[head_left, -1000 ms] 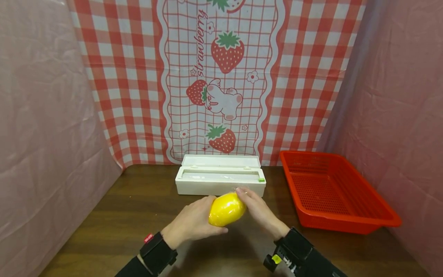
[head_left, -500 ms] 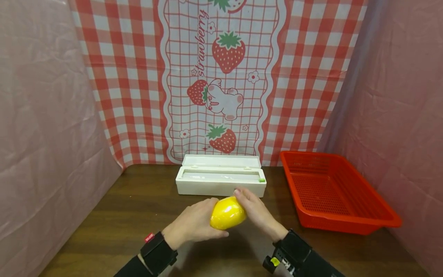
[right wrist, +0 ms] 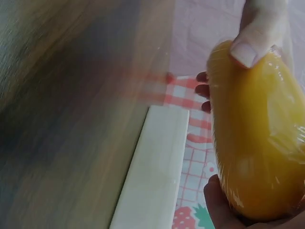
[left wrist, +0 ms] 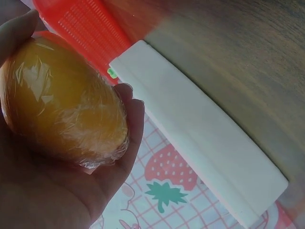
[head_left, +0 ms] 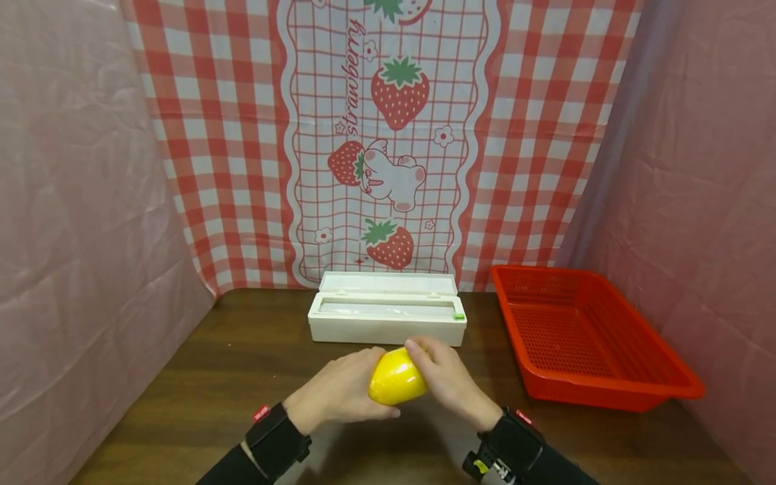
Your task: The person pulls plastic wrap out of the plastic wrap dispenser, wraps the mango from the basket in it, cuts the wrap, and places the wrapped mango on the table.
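Observation:
A yellow fruit (head_left: 397, 378), wrapped in clear plastic film, is held between both hands above the table's front part. My left hand (head_left: 339, 391) grips its left end, thumb on one side and fingers on the other. Round its right end curls my right hand (head_left: 451, 380), the thumb lying along the upper edge. Creased film shows on the fruit (left wrist: 66, 100) in the left wrist view, bunched near its lower end. Smoother, tighter film covers the fruit (right wrist: 259, 138) in the right wrist view. Behind the hands stands a white cling film box (head_left: 386, 330), its lid raised.
On the right of the table sits a red plastic basket (head_left: 612, 394) with perforated sides. A small green slider (head_left: 459, 316) is at the box's right end. The checked strawberry cloth (head_left: 242, 168) hangs behind, and pink curtains (head_left: 85, 202) flank the wooden table (head_left: 200, 391).
My right hand has turned and now wraps further over the fruit's right end. The fruit has shifted slightly downward in both hands. My left hand keeps its grip.

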The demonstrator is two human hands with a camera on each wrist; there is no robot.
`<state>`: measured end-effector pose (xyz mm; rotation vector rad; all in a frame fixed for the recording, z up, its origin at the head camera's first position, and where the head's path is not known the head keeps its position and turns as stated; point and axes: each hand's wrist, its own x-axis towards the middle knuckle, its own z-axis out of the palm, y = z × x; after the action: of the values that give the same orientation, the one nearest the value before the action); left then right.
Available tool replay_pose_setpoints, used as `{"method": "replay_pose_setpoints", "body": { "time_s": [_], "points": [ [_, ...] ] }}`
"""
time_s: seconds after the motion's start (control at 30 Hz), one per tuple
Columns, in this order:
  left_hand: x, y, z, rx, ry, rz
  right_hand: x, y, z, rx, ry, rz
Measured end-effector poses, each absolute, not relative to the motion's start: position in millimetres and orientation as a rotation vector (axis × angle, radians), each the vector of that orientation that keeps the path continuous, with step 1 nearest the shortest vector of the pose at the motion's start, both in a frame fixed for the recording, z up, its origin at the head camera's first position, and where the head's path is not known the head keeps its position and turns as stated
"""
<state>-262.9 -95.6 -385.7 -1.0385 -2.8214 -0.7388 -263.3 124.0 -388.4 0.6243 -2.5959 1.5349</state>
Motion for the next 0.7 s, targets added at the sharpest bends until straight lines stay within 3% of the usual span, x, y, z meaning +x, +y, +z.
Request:
{"method": "replay_pose_setpoints", "body": {
  "time_s": [0.33, 0.7],
  "points": [
    [-262.0, -97.3, -384.7, -1.111, -2.837, -0.743, -260.9, 122.7, -392.9, 0.752, -2.606, 1.035],
    [-263.8, -93.3, -386.4, -1.170, -2.769, -0.676, -259.7, 123.2, -398.3, 0.843, -2.594, 0.830]
  ]
}}
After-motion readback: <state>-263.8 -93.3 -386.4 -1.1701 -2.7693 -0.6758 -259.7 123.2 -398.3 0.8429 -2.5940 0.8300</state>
